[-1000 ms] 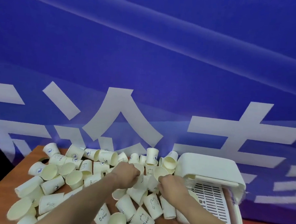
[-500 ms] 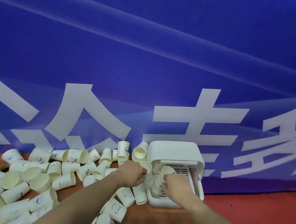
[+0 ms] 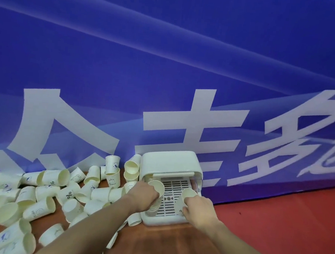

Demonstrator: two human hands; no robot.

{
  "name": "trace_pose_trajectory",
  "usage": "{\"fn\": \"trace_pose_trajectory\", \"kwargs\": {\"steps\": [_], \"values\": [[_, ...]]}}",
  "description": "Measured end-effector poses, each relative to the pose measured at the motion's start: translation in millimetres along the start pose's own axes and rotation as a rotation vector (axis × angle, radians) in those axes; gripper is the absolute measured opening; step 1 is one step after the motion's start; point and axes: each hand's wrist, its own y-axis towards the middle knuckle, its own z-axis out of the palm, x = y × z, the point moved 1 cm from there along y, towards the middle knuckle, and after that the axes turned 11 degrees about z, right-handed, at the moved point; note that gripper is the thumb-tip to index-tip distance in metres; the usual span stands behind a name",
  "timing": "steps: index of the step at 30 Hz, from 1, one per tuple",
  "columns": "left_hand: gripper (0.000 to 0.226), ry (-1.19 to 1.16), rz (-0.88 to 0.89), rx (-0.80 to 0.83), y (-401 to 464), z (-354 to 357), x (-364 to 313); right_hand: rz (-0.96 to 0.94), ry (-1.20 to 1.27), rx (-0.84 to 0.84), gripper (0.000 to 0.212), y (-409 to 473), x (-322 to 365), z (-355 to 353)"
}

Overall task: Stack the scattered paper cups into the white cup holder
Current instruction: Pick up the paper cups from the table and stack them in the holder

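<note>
The white cup holder (image 3: 170,164) stands at the table's back right, its slotted tray open toward me. My left hand (image 3: 141,197) grips a cream paper cup (image 3: 156,187) over the tray's left side, where a stack of cups (image 3: 152,211) lies under it. My right hand (image 3: 199,207) holds another paper cup (image 3: 187,196) over the tray's right side, mouth facing away. Several scattered paper cups (image 3: 50,194) lie in a heap on the table to the left.
A blue banner (image 3: 165,77) with large white characters hangs right behind the table. The brown table (image 3: 165,242) ends just right of the holder, with red floor (image 3: 284,222) beyond. Two upright nested cups (image 3: 112,170) stand near the holder's left.
Both hands moved from the cup heap to the holder, each carrying a cup. The view swung right, so the holder now sits near the middle.
</note>
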Motion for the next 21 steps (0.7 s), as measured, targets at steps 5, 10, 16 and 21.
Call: {"fn": "trace_pose_trajectory", "kwargs": {"steps": [5,10,16,21], "values": [[0.020,0.046,-0.001,0.069,14,1,-9,0.015,-0.007,0.020,0.030,0,-17,11],[0.026,0.069,0.045,0.129,24,6,-22,0.020,-0.011,0.053,0.030,-2,-28,26],[0.025,0.043,-0.029,0.236,31,31,-26,0.021,0.017,0.057,0.031,-1,-31,36],[0.034,0.022,-0.069,0.221,28,35,-20,0.001,0.047,0.050,0.030,3,-28,35]]}}
